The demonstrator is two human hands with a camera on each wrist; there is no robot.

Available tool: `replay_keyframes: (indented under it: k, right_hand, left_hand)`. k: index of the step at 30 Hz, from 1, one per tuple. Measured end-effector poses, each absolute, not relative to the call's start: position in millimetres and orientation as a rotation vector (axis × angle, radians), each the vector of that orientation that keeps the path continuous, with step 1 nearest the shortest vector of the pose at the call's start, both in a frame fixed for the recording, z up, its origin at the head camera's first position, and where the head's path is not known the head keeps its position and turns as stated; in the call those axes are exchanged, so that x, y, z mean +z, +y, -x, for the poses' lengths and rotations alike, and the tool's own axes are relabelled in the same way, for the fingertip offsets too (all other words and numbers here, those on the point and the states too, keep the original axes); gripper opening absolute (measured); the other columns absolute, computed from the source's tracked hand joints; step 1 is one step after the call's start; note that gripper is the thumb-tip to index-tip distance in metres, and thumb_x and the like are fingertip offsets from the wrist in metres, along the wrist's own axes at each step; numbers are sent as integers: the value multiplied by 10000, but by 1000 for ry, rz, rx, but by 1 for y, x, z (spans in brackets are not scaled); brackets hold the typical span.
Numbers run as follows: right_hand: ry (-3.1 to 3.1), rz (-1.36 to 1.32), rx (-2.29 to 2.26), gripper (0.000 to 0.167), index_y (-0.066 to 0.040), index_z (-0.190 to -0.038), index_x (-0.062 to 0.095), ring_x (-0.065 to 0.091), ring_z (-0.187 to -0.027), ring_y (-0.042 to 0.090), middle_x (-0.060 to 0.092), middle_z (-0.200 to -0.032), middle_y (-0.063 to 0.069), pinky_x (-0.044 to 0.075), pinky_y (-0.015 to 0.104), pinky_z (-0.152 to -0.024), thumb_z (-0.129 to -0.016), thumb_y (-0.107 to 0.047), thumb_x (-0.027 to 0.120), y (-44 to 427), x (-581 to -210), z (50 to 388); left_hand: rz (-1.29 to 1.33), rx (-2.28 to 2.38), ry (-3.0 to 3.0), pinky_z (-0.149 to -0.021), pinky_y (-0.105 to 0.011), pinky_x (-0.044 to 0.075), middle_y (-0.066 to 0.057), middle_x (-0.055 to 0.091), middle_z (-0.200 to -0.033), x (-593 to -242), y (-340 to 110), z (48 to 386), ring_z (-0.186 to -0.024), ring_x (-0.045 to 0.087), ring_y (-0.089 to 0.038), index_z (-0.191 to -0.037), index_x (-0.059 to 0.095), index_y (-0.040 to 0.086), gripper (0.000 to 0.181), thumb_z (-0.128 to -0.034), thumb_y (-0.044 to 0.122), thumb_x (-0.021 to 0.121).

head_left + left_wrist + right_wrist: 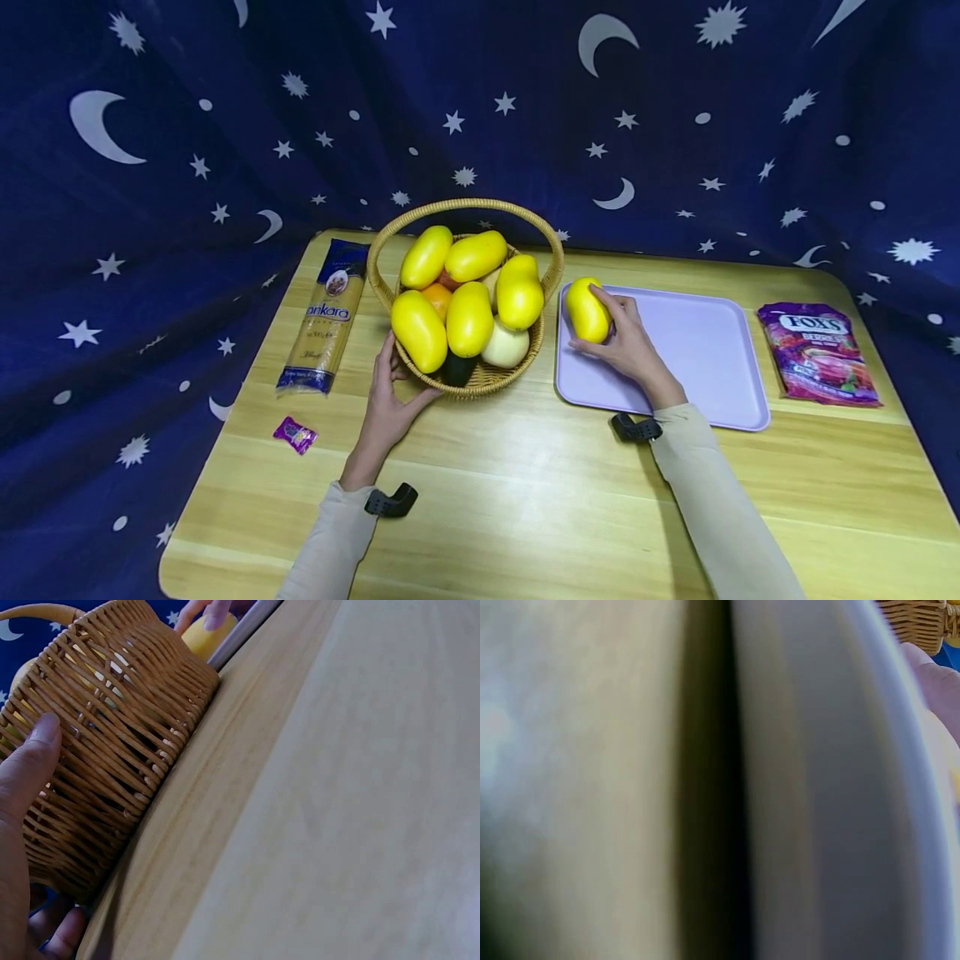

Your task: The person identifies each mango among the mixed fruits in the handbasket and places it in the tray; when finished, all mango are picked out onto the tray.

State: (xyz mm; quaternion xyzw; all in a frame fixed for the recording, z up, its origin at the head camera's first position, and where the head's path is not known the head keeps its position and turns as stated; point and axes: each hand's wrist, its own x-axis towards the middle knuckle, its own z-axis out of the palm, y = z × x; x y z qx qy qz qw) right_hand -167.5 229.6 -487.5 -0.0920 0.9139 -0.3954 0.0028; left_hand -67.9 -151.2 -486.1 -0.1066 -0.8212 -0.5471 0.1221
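A wicker basket (486,387) with a tall handle holds several yellow mangoes (418,332), an orange (437,298), a pale round fruit (506,345) and something dark (458,370). My left hand (390,415) holds the basket's near left side. In the left wrist view its thumb (43,739) lies against the woven wall, with the other fingers round the far side, low by the base. A single yellow mango (587,310) is at the left end of the lilac tray (693,350). My right hand (630,343) grips it between thumb and fingers. The right wrist view shows mostly the blurred tray edge.
Left of the basket lies a pasta packet (324,321), with a small purple wrapped candy (296,435) nearer me. A purple Fox's candy bag (819,354) lies right of the tray. Behind the wooden table (510,492) hangs a dark blue star-patterned cloth (480,100).
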Motion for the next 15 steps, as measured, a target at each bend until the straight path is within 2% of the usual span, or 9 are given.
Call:
replay_keyframes:
  k: [7, 15]
  right_hand:
    - [2894, 255, -1233, 1001, -262, -1535, 333, 445, -1179, 398, 377, -1318, 250, 364, 605, -1021, -707, -357, 886, 226, -488, 168]
    - [2872, 224, -1266, 1044, -260, -1537, 331, 453, -1102, 367, 373, -1286, 250, 389, 546, -965, -672, -365, 906, 222, -489, 166]
  left_hand:
    - [318, -1587, -2389, -863, -489, 456, -225, 347, -1467, -487, -151, 68, -1196, 475, -339, -1578, 100, 85, 1120, -737, -7, 834]
    - [324, -1589, -2386, -862, -504, 453, -233, 341, -1472, -486, -151, 68, -1200, 473, -356, -1574, 111, 67, 1107, -738, -12, 832]
